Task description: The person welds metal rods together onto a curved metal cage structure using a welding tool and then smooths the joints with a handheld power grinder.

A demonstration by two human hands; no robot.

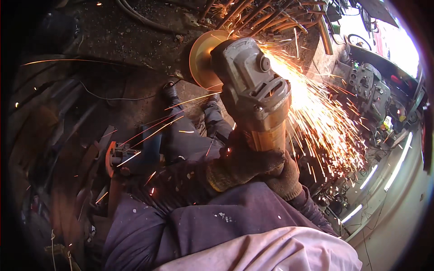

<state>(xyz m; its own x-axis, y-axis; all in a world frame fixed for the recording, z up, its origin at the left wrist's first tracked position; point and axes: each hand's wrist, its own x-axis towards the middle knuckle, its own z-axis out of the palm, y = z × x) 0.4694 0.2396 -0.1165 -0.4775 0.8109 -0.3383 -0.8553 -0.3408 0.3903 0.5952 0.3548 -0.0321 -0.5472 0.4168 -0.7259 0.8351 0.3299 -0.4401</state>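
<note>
A large angle grinder (251,81) with a grey gear head and an orange-brown body is in both my hands. Its thin round disc (203,63) faces left, and bright sparks (312,117) spray to the right and downward. My left hand (246,162), in a dark, worn work glove, is closed around the grinder's lower body. Close beside it, my right hand (287,180), in a knitted glove, is wrapped around the rear part. Its fingers are partly hidden behind the left hand. Rusty metal rods (257,18) lie just beyond the disc; where it touches metal is hidden.
A dark, dusty work surface (135,43) stretches across the far side, with a hose (144,20) on it. Left of my legs (181,135) is a tool with an orange disc-shaped edge (110,159). A grey machine (370,88) stands at right. A thin cable (113,98) crosses at left.
</note>
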